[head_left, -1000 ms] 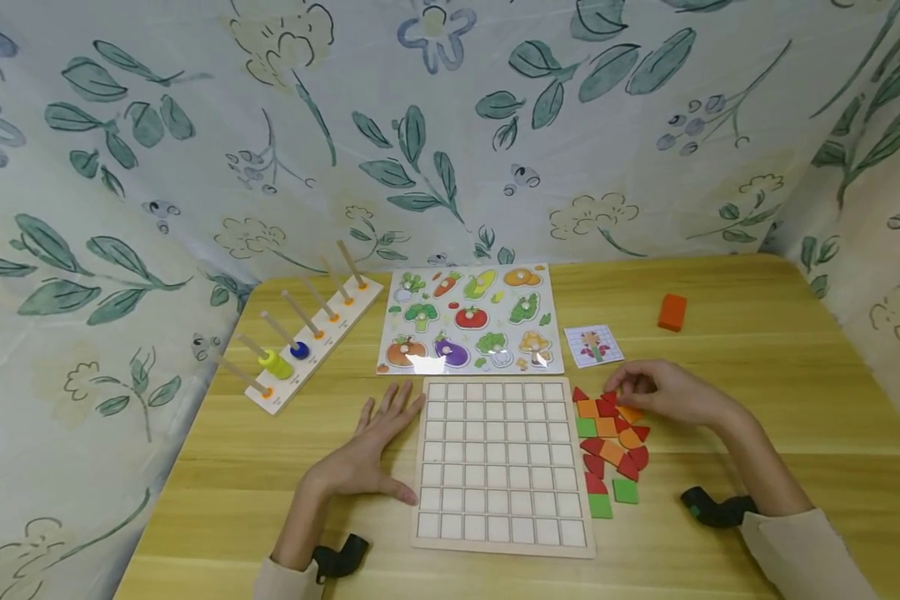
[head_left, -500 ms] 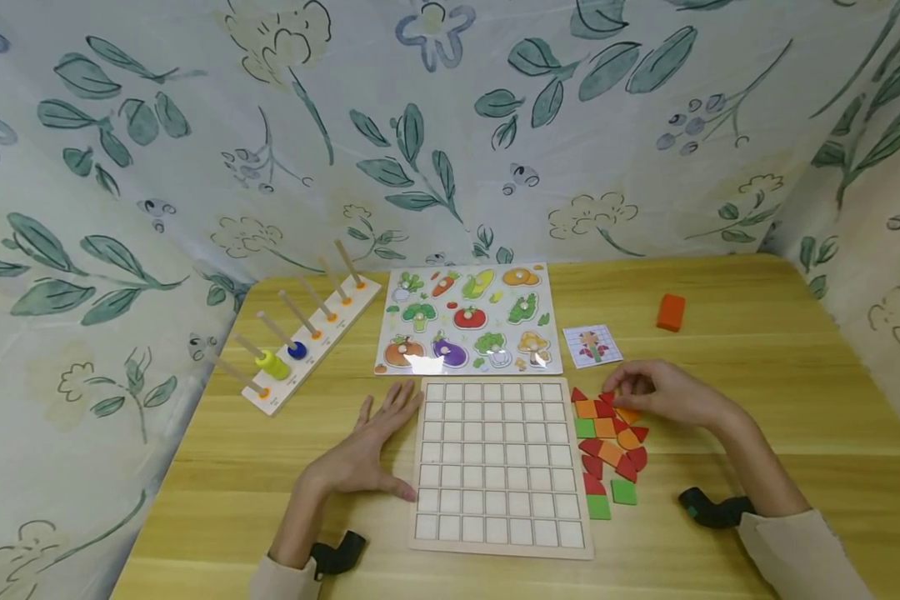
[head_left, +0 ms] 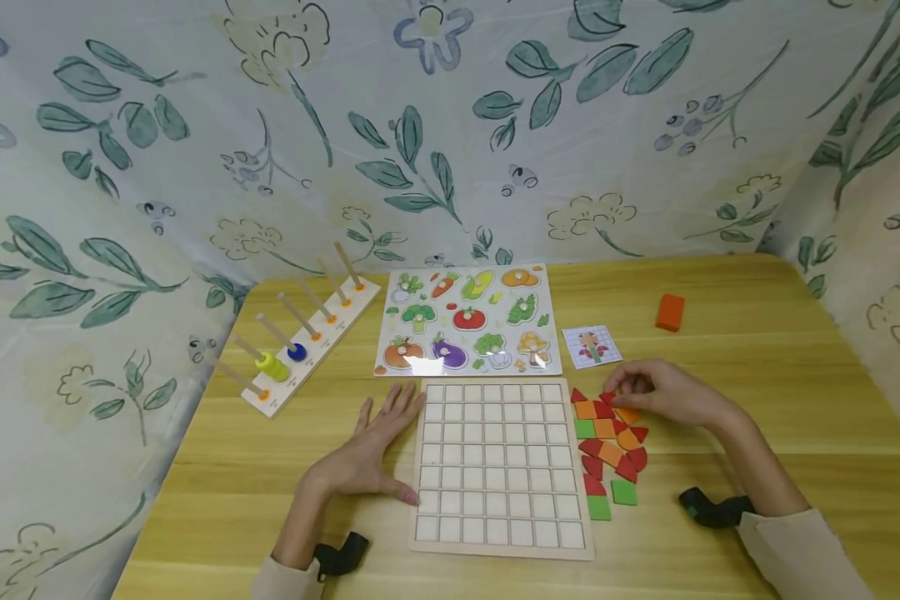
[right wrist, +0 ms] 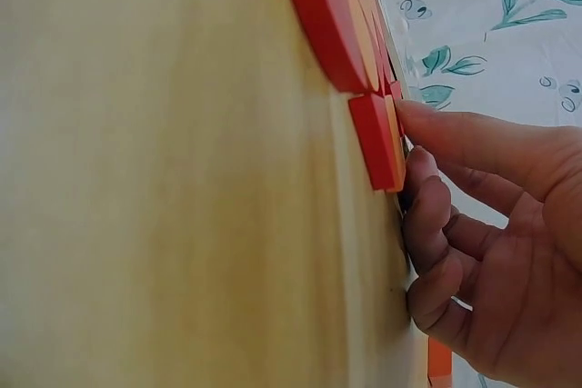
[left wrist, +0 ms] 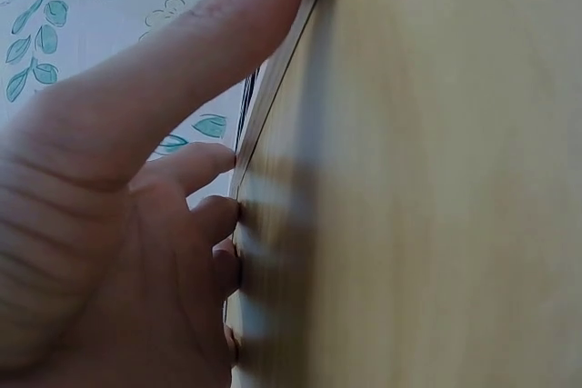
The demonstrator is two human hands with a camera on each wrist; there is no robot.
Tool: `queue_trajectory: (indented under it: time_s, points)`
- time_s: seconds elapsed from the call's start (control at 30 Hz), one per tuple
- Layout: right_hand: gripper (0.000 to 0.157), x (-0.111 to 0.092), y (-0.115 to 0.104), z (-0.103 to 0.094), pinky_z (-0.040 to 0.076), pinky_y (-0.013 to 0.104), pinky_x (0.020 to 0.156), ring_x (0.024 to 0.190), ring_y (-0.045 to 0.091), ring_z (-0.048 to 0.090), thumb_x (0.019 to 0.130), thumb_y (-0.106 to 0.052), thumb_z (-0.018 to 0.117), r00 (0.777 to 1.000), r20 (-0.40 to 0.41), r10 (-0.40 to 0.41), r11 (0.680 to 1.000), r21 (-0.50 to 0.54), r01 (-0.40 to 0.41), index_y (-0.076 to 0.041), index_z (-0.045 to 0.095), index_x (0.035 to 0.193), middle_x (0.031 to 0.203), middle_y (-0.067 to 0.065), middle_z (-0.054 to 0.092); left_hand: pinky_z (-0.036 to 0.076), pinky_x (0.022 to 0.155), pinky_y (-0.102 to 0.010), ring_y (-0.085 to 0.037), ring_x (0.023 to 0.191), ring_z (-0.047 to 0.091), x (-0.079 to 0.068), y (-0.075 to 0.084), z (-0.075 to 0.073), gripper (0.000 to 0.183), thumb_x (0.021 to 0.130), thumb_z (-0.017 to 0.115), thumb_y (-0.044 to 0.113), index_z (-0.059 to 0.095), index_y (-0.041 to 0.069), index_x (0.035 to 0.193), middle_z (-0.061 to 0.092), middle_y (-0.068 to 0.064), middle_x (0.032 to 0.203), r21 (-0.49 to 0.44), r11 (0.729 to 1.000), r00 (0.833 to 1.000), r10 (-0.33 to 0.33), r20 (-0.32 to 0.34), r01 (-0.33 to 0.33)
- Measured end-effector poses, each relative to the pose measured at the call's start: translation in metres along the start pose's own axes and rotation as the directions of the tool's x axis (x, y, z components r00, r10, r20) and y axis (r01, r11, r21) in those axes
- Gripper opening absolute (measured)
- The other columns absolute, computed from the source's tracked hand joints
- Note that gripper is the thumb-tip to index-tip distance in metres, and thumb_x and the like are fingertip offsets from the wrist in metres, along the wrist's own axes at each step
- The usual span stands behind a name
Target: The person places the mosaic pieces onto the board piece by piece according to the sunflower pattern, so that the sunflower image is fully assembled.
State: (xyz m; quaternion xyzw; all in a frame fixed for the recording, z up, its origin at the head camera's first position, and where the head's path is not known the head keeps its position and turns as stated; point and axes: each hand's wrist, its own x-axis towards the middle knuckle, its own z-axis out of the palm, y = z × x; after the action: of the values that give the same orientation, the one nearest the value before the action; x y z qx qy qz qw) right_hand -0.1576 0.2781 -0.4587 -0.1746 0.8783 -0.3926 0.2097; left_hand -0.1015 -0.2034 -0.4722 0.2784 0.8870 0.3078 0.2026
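Note:
My left hand (head_left: 367, 454) lies beside the wooden grid board (head_left: 501, 552), fingers spread and thumb at its left edge; the left wrist view shows the fingertips down along that edge. At the board's right is a loose group of flat wooden pieces: red ones, orange ones and green squares (head_left: 624, 492). With curled fingers, my right hand (head_left: 671, 393) pinches a small red piece (head_left: 607, 399) at the top of this group. In the right wrist view, the thumb (right wrist: 455, 134) meets the red piece; the index fingertip is partly hidden. The board's squares hold no pieces.
Behind the board lies a vegetable puzzle (head_left: 468, 319). A small pattern card (head_left: 591, 347) is beside it, and an orange-red block (head_left: 671, 312) lies farther right. At the left, a peg stand (head_left: 311, 346) carries yellow and blue rings. Patterned cloth (head_left: 450, 150) hangs behind the table.

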Motion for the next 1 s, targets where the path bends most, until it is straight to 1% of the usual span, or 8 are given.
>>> queue_trajectory:
  time_s: [0.13, 0.27, 0.47, 0.6, 0.77, 1.0]
  points:
    - [0.015, -0.0004, 0.0, 0.0004, 0.042, 0.021, 0.064, 0.077, 0.012, 0.05, 0.097, -0.018, 0.073, 1.0, -0.001, 0.005, 1.0, -0.001, -0.005, -0.009, 0.072, 0.108, 0.085, 0.003, 0.057, -0.019, 0.124, -0.066, -0.033, 0.162, -0.016, 0.0006, 0.0001, 0.0009, 0.138, 0.067, 0.094, 0.05, 0.005, 0.018, 0.168, -0.011, -0.01, 0.175, 0.016, 1.0, 1.0, -0.001, 0.003, 0.001]
    - [0.014, 0.0005, -0.0005, 0.0018, 0.038, 0.022, 0.062, 0.076, 0.012, 0.048, 0.097, -0.02, 0.073, 1.0, -0.019, 0.01, 1.0, -0.007, -0.011, -0.011, 0.074, 0.108, 0.084, 0.002, 0.055, -0.019, 0.124, -0.066, -0.033, 0.162, -0.017, 0.0008, 0.0003, 0.0012, 0.139, 0.067, 0.094, 0.05, 0.004, 0.019, 0.168, -0.012, -0.009, 0.175, 0.022, 1.0, 1.0, -0.008, 0.006, 0.008]
    - [0.014, 0.0004, -0.0021, 0.0026, 0.037, 0.023, 0.061, 0.074, 0.013, 0.048, 0.096, -0.02, 0.074, 0.999, -0.03, 0.026, 1.0, 0.012, -0.026, -0.01, 0.074, 0.107, 0.083, 0.004, 0.054, -0.02, 0.124, -0.066, -0.033, 0.161, -0.018, 0.001, -0.0006, 0.0015, 0.138, 0.068, 0.094, 0.05, 0.004, 0.019, 0.168, -0.013, -0.009, 0.175, 0.016, 1.0, 1.0, -0.009, 0.016, 0.009]
    - [0.017, 0.0012, -0.0025, 0.0037, 0.037, 0.023, 0.06, 0.073, 0.014, 0.048, 0.095, -0.02, 0.075, 0.999, -0.035, 0.036, 0.999, 0.03, -0.035, -0.008, 0.074, 0.107, 0.082, 0.004, 0.053, -0.019, 0.123, -0.067, -0.036, 0.161, -0.018, 0.0008, -0.0009, 0.0009, 0.138, 0.069, 0.094, 0.05, 0.003, 0.017, 0.168, -0.013, -0.011, 0.175, 0.024, 1.0, 1.0, -0.003, 0.022, 0.003]
    - [0.017, 0.003, -0.0033, 0.006, 0.036, 0.024, 0.061, 0.074, 0.015, 0.047, 0.096, -0.019, 0.075, 0.996, -0.066, 0.057, 0.998, 0.019, -0.056, -0.008, 0.074, 0.108, 0.082, 0.005, 0.052, -0.02, 0.122, -0.069, -0.038, 0.16, -0.019, 0.0011, 0.0012, -0.001, 0.137, 0.071, 0.093, 0.049, 0.003, 0.014, 0.168, -0.014, -0.014, 0.174, 0.026, 1.0, 0.999, -0.001, 0.038, 0.0]
    - [0.027, 0.0051, -0.0056, 0.0073, 0.036, 0.024, 0.06, 0.075, 0.017, 0.048, 0.091, -0.024, 0.08, 0.99, -0.092, 0.111, 0.994, 0.033, -0.108, -0.006, 0.074, 0.11, 0.081, 0.005, 0.05, -0.019, 0.122, -0.07, -0.038, 0.16, -0.02, 0.0015, 0.0016, -0.0034, 0.136, 0.073, 0.09, 0.052, 0.001, 0.014, 0.168, -0.017, -0.013, 0.173, 0.046, 0.999, 0.998, -0.009, 0.06, 0.006]
